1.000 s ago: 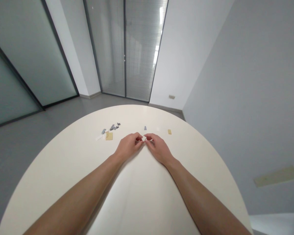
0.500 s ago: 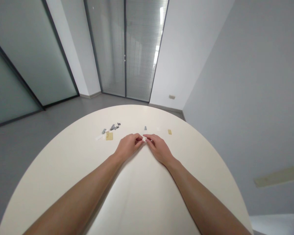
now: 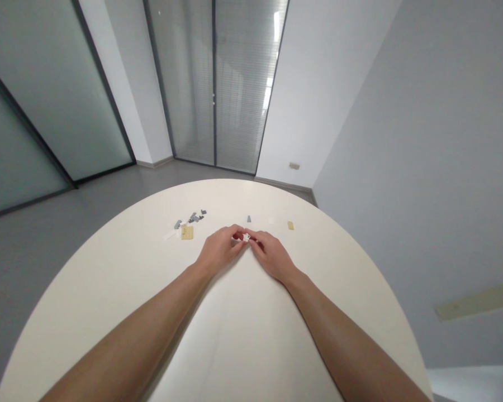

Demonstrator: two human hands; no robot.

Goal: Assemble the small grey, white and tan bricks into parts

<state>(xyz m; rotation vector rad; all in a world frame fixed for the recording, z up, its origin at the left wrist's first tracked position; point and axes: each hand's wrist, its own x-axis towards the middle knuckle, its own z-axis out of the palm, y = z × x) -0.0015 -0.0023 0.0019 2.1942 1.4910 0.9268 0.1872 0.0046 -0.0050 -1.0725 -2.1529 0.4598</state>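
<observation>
My left hand (image 3: 221,245) and my right hand (image 3: 270,250) meet over the middle of the round white table (image 3: 243,324). Between their fingertips is a small white piece (image 3: 246,237), partly covered by the fingers, its exact kind too small to tell. Thumb and fingers of each hand close on it from either side. Just beyond the fingers lies a small grey piece (image 3: 248,219). A pale flat piece (image 3: 271,221) and a small yellow plate (image 3: 290,225) rest beyond my right hand.
Left of my hands lie a square yellow studded plate (image 3: 187,233), a long white strip (image 3: 170,235) and several grey and dark pieces (image 3: 194,218). Past the table's far edge stand glass doors (image 3: 216,84) and a white wall (image 3: 318,84).
My fingertips have shifted slightly around the white piece, and more of it shows between them. The left index finger has moved a little upward. Other pieces stay where they were.
</observation>
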